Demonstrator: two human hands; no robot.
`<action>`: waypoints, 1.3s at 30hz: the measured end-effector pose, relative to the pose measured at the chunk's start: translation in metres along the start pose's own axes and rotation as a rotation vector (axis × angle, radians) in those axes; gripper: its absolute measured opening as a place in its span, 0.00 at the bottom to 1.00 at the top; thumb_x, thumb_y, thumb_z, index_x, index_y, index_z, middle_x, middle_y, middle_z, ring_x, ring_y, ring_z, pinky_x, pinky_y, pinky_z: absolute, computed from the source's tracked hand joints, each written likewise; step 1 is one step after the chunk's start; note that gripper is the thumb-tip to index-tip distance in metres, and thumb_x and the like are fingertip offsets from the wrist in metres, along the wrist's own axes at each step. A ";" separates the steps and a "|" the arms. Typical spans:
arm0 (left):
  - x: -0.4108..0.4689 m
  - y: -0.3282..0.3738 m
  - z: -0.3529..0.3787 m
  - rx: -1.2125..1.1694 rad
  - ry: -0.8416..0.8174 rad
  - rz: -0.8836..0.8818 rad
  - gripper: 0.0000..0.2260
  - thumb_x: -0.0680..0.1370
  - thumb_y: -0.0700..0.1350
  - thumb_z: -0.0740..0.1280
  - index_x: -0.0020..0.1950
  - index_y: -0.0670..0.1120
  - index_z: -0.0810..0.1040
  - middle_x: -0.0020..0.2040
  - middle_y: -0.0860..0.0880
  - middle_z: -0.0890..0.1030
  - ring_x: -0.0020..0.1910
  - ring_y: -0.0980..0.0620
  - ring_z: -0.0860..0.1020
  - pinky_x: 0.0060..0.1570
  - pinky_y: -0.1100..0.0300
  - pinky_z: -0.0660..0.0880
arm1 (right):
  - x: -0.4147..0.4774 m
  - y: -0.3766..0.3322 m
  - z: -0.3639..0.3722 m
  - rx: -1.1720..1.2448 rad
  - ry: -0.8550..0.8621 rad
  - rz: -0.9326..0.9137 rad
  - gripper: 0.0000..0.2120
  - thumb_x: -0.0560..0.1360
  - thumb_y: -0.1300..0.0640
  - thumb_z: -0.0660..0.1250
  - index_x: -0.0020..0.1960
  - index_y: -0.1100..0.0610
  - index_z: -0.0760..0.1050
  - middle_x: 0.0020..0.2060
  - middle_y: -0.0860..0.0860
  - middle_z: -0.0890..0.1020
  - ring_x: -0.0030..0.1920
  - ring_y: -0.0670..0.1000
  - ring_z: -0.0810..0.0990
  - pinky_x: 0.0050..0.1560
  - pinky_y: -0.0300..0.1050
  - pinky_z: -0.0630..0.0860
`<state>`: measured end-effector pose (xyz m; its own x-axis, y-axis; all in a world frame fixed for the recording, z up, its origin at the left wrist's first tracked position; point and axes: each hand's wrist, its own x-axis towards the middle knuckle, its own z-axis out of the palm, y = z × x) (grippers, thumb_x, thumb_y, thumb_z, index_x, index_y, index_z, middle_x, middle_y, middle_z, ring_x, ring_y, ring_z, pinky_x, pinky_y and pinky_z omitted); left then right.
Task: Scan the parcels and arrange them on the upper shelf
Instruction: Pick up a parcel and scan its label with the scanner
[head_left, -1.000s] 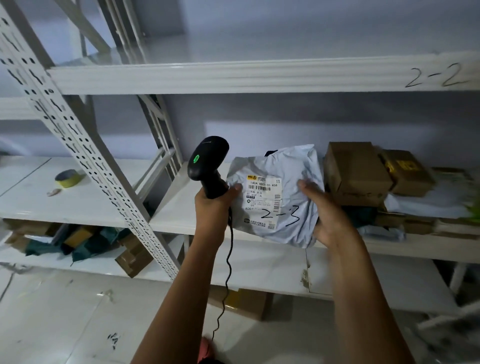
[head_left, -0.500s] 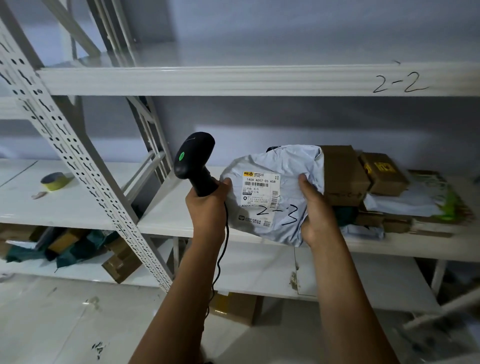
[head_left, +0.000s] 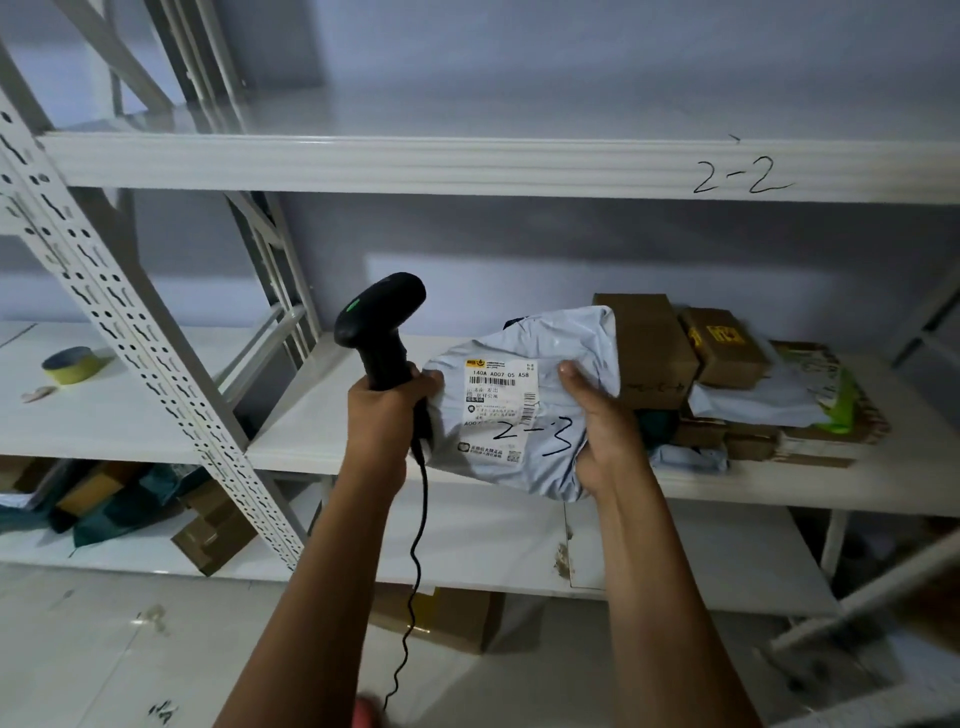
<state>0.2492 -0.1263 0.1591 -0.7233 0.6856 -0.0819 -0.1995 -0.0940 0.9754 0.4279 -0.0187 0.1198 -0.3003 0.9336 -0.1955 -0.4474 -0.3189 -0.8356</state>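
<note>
Grey plastic parcel (head_left: 566, 343) — a soft mailer with its label (head_left: 498, 405) facing the camera and "2-3" inked across the lower half.

- Held in the air in front of the middle shelf (head_left: 306, 415), just left of the stacked boxes (head_left: 649, 343). Whether its far edge rests on the shelf I cannot tell.
- Right hand (head_left: 602, 436) pinches the parcel's right edge, thumb on the front face and fingers hidden behind.
- Left hand (head_left: 387, 410) is wrapped round the scanner (head_left: 382, 317) handle, cord hanging below. Its knuckles sit against the parcel's left edge.
- Key relation: the scanner head stands above and left of the label and points up and away toward the back wall, not at the barcode. The label lies right of and below the scanner's nose, close by. The barcode strips run across the label's width.
- Judgement: scan not yet lined up. The left wrist needs to tip the head down and right, or the right hand must swing the label under it.
- Upper shelf (head_left: 415, 166), lip marked "2-2", is well above both hands — the right hand, which carries the parcel, would do the lift.
</note>
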 end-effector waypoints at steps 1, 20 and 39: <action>-0.001 0.003 -0.002 0.051 -0.018 0.006 0.11 0.74 0.34 0.75 0.40 0.46 0.77 0.35 0.50 0.78 0.34 0.51 0.77 0.36 0.62 0.74 | 0.000 0.000 -0.002 -0.033 -0.040 -0.006 0.35 0.61 0.51 0.86 0.64 0.62 0.81 0.60 0.62 0.84 0.62 0.63 0.83 0.67 0.69 0.75; -0.036 0.022 0.014 0.420 -0.402 -0.031 0.15 0.80 0.49 0.72 0.38 0.43 0.76 0.31 0.47 0.75 0.30 0.48 0.73 0.33 0.56 0.73 | -0.014 -0.017 -0.018 0.049 0.347 -0.309 0.14 0.74 0.71 0.73 0.46 0.52 0.79 0.42 0.46 0.84 0.37 0.42 0.85 0.35 0.39 0.82; -0.046 0.027 0.030 0.470 -0.429 0.041 0.15 0.79 0.48 0.72 0.36 0.43 0.75 0.29 0.45 0.75 0.27 0.49 0.72 0.33 0.57 0.71 | -0.015 -0.007 -0.042 -0.092 0.585 -0.321 0.07 0.71 0.55 0.79 0.43 0.49 0.81 0.51 0.53 0.87 0.52 0.57 0.86 0.58 0.60 0.82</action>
<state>0.2972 -0.1390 0.1958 -0.3757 0.9255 -0.0481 0.2051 0.1336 0.9696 0.4707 -0.0234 0.1067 0.3527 0.9229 -0.1545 -0.3574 -0.0198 -0.9337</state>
